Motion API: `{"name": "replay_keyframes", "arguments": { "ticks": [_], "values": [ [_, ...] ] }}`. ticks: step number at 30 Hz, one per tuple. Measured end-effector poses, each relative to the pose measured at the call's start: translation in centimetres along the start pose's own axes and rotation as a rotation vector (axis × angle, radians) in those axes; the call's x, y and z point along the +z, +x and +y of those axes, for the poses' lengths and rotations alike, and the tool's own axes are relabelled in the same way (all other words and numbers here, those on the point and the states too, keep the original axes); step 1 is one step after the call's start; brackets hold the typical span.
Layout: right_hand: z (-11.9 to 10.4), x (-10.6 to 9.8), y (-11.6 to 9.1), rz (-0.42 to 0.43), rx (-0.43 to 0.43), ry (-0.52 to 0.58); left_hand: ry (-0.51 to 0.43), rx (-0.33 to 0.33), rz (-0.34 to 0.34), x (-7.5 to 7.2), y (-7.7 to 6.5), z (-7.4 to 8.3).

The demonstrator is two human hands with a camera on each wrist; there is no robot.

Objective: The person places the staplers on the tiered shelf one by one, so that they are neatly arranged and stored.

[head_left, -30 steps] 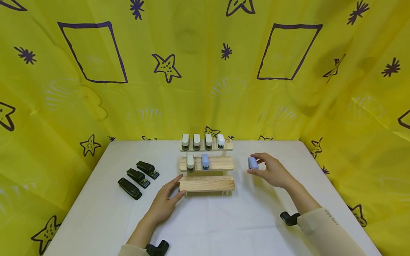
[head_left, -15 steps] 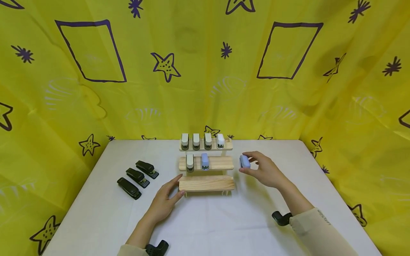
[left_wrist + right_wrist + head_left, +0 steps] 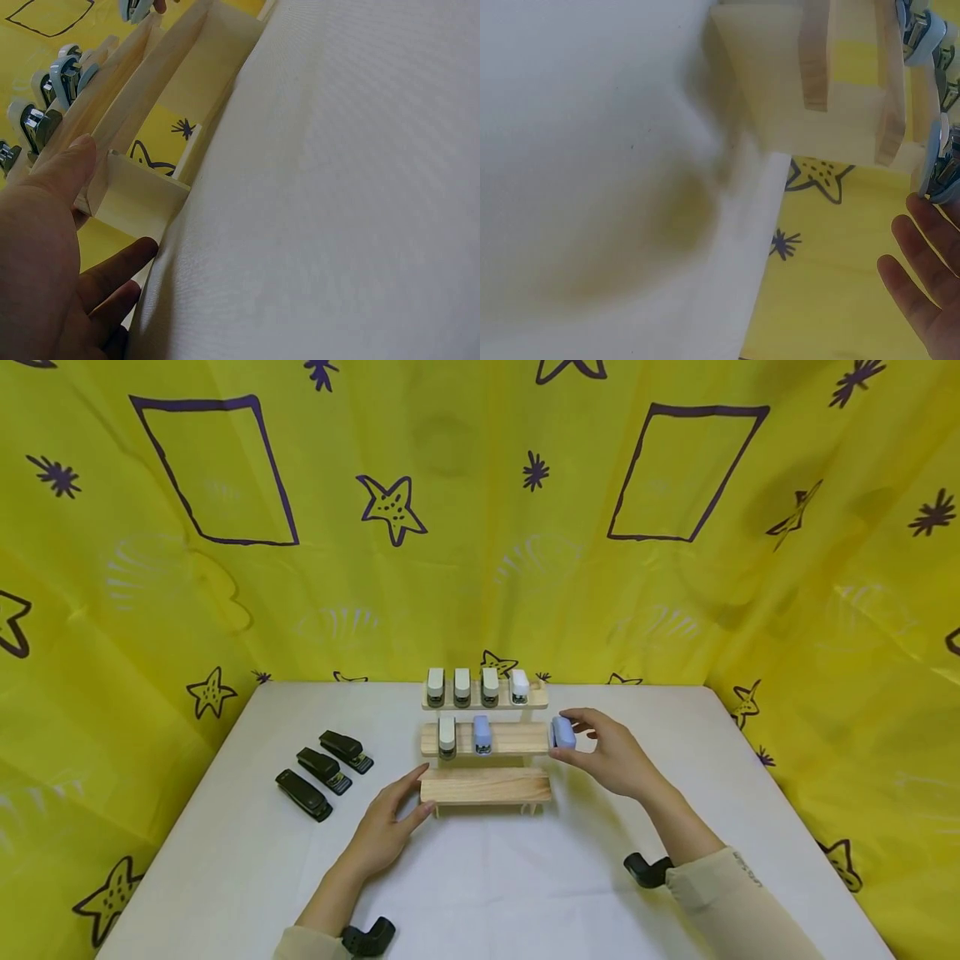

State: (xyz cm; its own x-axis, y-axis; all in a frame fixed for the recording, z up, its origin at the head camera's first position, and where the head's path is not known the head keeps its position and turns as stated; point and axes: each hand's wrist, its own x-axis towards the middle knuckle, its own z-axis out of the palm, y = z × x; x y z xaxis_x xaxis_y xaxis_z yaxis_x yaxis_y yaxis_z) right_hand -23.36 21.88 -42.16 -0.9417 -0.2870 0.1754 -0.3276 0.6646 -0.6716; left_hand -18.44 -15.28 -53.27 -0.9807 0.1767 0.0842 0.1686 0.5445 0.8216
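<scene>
The two hands are apart: at three o'clock of the wooden rack (image 3: 468, 788), the right hand (image 3: 617, 753) pinches a blue stapler (image 3: 563, 732), just beside the end of the middle shelf (image 3: 521, 739), and whether these two touch I cannot tell. At eight o'clock the left hand (image 3: 386, 823), with its fingers loosely spread, touches the end of the lowest shelf (image 3: 510, 787). Three black staplers (image 3: 324, 771) lie at nine o'clock on the white table (image 3: 480, 885).
</scene>
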Motion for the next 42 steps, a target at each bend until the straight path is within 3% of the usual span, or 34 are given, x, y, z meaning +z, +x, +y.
{"name": "replay_keyframes", "arguments": {
  "ticks": [15,32,42],
  "values": [
    [-1.9,1.5,1.1,-0.003,-0.01,0.013,0.008,-0.004,0.0,-0.4,0.2,-0.1],
    [-2.7,3.9,1.9,0.007,-0.049,0.01,-0.006,0.013,0.006,0.0,0.3,-0.3],
    [-3.0,5.0,2.3,0.038,-0.021,-0.016,-0.009,0.013,0.0,0.0,0.3,-0.2]
  ]
}}
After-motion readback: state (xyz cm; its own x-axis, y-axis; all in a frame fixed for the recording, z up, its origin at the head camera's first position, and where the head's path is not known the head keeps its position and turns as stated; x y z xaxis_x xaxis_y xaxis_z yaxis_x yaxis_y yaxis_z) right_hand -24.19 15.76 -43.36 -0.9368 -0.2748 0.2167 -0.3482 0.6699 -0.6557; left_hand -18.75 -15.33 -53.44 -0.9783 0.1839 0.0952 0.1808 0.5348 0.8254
